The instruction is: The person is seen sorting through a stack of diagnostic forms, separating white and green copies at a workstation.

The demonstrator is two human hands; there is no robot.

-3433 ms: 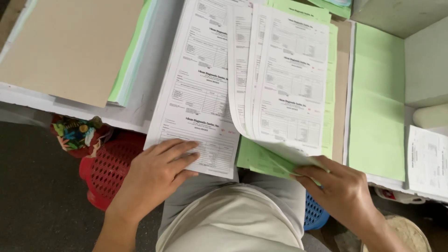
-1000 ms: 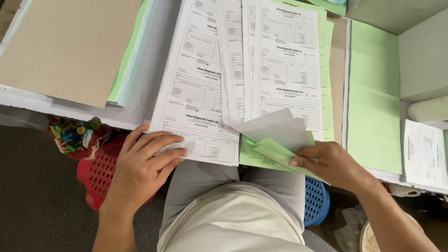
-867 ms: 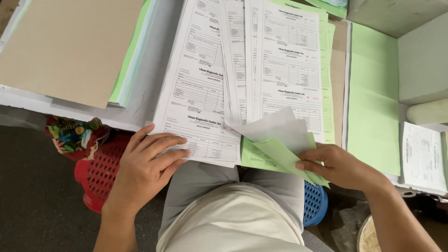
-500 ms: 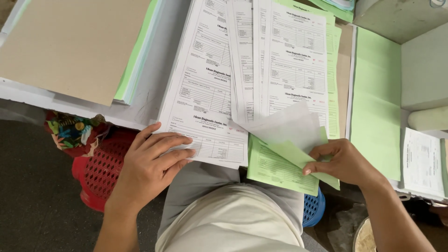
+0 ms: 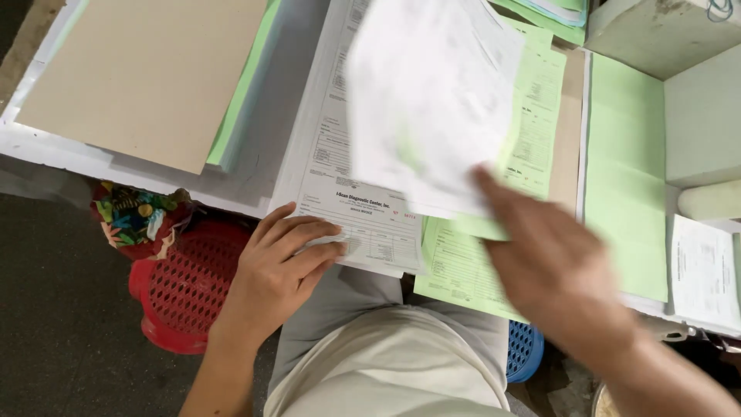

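Observation:
My left hand (image 5: 282, 259) lies flat on the lower left corner of a white printed form stack (image 5: 340, 185), fingers spread over its near edge. My right hand (image 5: 552, 270), blurred by motion, holds a white sheet (image 5: 428, 100) by its lower edge and has it raised over the stack. Under that sheet lies a light green printed form (image 5: 532, 139), whose near part (image 5: 459, 266) sticks out past the desk edge over my lap.
A brown board (image 5: 147, 77) lies on green and white paper piles at the left. A plain green sheet stack (image 5: 625, 177) and grey boxes (image 5: 698, 100) stand right, with another white form (image 5: 702, 270). A red basket (image 5: 185, 286) and a blue basket (image 5: 525, 351) sit below.
My right hand has swung the white sheet up and leftward over the stack, baring the green form beneath. My left hand has stayed pressed on the stack's corner.

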